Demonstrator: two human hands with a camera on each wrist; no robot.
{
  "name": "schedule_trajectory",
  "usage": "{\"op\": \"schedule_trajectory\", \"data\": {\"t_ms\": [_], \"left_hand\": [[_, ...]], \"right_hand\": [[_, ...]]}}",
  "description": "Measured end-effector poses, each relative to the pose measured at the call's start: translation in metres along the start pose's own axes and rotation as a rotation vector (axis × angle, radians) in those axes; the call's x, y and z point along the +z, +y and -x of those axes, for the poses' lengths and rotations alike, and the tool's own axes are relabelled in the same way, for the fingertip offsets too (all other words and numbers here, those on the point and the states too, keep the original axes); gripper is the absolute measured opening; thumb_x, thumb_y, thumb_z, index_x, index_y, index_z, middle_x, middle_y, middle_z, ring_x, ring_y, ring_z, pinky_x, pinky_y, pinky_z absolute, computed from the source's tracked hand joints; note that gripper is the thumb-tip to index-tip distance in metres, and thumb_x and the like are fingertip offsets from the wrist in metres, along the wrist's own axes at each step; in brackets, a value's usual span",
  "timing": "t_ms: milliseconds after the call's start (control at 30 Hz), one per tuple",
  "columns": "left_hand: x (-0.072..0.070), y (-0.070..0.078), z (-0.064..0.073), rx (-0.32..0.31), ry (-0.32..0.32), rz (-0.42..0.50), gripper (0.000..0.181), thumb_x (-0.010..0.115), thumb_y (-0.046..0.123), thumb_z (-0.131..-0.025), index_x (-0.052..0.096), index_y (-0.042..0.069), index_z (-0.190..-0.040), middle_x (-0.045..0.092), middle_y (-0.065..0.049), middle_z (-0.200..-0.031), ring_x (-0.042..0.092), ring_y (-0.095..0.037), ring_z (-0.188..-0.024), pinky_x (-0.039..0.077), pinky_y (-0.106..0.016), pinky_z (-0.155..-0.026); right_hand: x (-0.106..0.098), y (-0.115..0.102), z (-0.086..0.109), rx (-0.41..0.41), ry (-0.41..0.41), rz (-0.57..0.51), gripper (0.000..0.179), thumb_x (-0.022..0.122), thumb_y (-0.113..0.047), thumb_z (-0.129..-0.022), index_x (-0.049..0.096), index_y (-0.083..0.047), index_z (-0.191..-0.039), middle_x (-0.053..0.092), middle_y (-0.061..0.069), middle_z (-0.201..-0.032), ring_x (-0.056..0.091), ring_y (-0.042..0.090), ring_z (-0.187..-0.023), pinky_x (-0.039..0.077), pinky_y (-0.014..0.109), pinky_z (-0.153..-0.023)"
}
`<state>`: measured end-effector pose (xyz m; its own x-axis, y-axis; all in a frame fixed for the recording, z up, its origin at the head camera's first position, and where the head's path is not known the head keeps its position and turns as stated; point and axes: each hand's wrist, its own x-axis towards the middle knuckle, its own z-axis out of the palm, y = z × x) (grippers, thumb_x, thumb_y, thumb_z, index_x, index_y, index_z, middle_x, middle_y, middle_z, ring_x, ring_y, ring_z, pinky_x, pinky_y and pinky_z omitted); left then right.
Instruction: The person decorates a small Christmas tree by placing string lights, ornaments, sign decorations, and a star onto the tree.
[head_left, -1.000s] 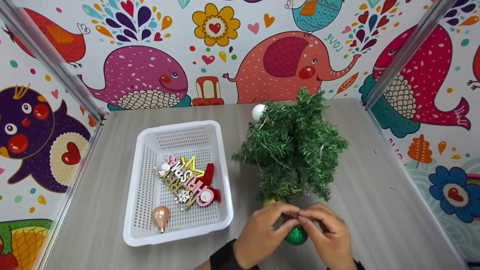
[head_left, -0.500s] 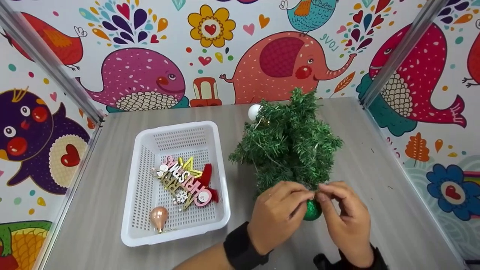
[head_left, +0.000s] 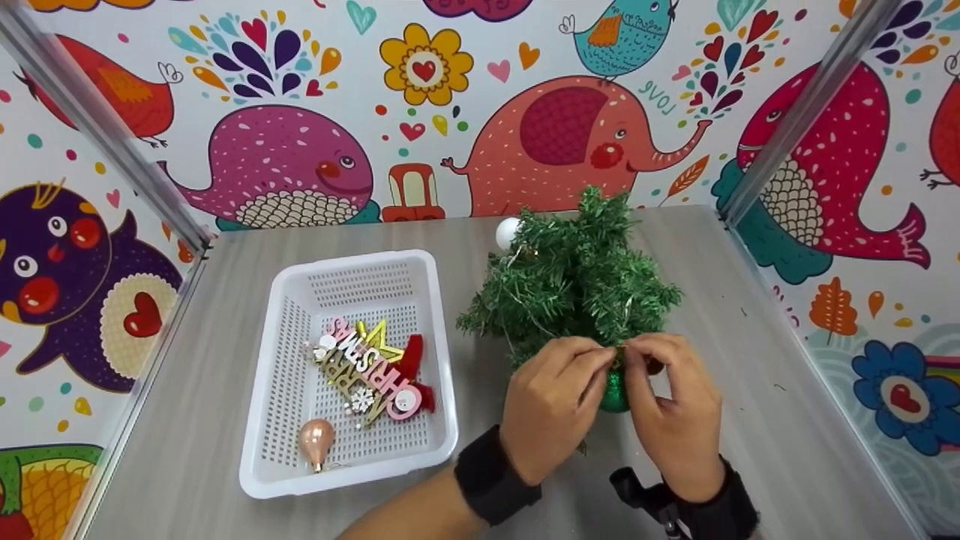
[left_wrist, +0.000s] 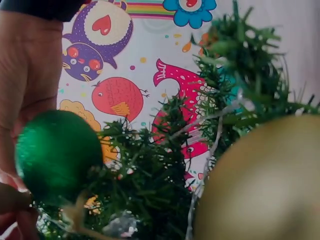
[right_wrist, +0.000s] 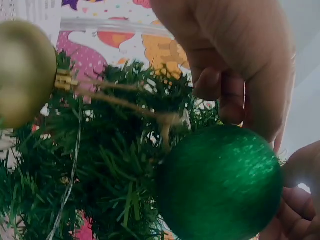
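Note:
A glittery green bauble (head_left: 615, 394) hangs below the fingertips of both hands, against the front of a small artificial Christmas tree (head_left: 570, 285). My left hand (head_left: 556, 411) pinches at the top of the bauble from the left. Close beside it, my right hand (head_left: 677, 412) pinches there with thumb and fingers. The bauble's thin string is mostly hidden between the fingertips. In the right wrist view the green bauble (right_wrist: 220, 182) sits beside the branches, and a gold bauble (right_wrist: 25, 75) with a twine loop is on the left.
A white plastic basket (head_left: 442, 360) stands to the left. It holds a Merry Christmas sign (head_left: 367, 367), a gold star (head_left: 382, 341), a red velvet piece (head_left: 412, 360) and a rose-gold drop bauble (head_left: 316, 441). A white bauble (head_left: 508, 234) hangs at the tree's back left.
Both hands have moved forward to the tree's front branches, carrying the green bauble with them. The basket and its contents stay put.

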<state>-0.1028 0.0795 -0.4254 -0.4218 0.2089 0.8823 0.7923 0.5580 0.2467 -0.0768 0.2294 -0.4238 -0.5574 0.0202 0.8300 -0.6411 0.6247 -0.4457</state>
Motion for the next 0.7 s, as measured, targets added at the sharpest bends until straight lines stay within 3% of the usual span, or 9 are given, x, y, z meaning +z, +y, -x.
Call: {"op": "schedule_trajectory", "data": {"t_ms": [133, 367, 700], "left_hand": [[0.003, -0.004, 0.0, -0.021, -0.021, -0.043, 0.012, 0.074, 0.006, -0.093, 0.078, 0.009, -0.103, 0.072, -0.002, -0.099, 0.07, -0.012, -0.091, 0.057, -0.018, -0.087], [0.005, -0.003, 0.01, -0.057, -0.065, -0.089, 0.008, 0.074, 0.009, -0.094, 0.077, 0.014, -0.1, 0.074, 0.001, -0.096, 0.07, -0.01, -0.087, 0.058, -0.02, -0.082], [0.005, -0.003, 0.011, -0.075, -0.09, -0.081, 0.01, 0.074, 0.01, -0.095, 0.075, 0.014, -0.104, 0.075, 0.002, -0.096, 0.068, -0.01, -0.086, 0.056, -0.02, -0.082]], "right_hand": [[0.002, 0.002, -0.002, 0.007, -0.027, 0.063, 0.026, 0.065, 0.013, -0.093, 0.065, 0.002, -0.117, 0.065, 0.015, -0.107, 0.051, 0.014, -0.091, 0.038, 0.021, -0.083], [0.006, 0.012, 0.02, 0.058, -0.063, 0.057, 0.033, 0.057, 0.009, -0.1, 0.064, -0.006, -0.129, 0.064, 0.007, -0.114, 0.048, 0.007, -0.091, 0.035, 0.021, -0.081], [0.006, 0.002, 0.021, 0.114, -0.081, 0.067, 0.047, 0.062, 0.025, -0.087, 0.063, 0.004, -0.129, 0.061, 0.012, -0.105, 0.046, 0.009, -0.088, 0.035, 0.022, -0.082]]}}
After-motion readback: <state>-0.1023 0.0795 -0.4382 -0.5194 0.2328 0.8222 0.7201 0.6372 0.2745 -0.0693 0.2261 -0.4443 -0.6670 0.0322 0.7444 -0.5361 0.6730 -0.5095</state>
